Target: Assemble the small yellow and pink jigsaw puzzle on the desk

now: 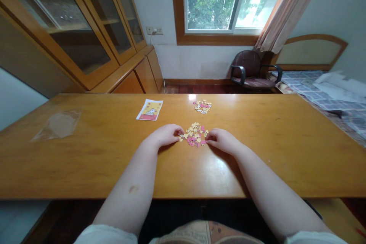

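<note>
A loose heap of yellow and pink jigsaw puzzle pieces (195, 135) lies on the wooden table, between my two hands. At its left edge, my left hand (169, 135) has its fingers curled together on a yellow puzzle piece (181, 137). My right hand (220, 139) is at the right edge, thumb and fingers closed on a pink puzzle piece (203, 142). Farther back sits a second, smaller pile of puzzle pieces (203, 106). A picture card (150, 110), yellow and pink with a white animal figure, lies flat to the left of that pile.
A clear plastic bag (59, 125) rests at the left of the wooden table (114, 167). Past the table's far edge are a glass-door cabinet (126, 61), an office chair (251, 70) and a bed (320, 87). A window is in the back wall.
</note>
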Available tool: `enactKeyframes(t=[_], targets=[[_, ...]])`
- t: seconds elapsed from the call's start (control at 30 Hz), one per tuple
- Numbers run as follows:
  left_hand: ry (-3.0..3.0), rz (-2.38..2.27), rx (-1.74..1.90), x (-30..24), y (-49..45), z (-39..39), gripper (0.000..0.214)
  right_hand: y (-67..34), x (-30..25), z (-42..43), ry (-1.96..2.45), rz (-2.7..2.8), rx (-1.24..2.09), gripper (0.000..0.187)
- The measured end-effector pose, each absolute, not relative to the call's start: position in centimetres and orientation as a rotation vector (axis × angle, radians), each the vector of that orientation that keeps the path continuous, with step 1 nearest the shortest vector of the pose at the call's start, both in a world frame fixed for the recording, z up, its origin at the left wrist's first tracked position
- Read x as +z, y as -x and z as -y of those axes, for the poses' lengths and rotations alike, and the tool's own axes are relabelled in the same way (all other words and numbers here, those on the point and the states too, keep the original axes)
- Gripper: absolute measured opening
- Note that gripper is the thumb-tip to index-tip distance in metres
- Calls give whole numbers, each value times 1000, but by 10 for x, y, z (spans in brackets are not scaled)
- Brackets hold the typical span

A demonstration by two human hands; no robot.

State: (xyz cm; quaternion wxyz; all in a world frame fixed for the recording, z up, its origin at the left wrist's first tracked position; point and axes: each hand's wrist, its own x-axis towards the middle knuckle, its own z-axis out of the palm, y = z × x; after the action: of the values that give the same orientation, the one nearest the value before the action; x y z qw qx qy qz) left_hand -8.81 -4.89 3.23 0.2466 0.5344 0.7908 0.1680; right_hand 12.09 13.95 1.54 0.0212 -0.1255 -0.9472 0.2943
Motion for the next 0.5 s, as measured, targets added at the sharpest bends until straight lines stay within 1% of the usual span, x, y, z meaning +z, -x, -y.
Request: enactKeyframes(t=[0.1,0.3,0.5], targets=[[-1460,-2243,455,34,86,48,33,-121,17,-139,390,2946,897,10],[-1507,-2343,345,26,88,42,17,-121,20,-137,376,2958,875,13],[-1463,-2422,339,24,92,39,14,-122,21,-137,381,2963,881,15]])
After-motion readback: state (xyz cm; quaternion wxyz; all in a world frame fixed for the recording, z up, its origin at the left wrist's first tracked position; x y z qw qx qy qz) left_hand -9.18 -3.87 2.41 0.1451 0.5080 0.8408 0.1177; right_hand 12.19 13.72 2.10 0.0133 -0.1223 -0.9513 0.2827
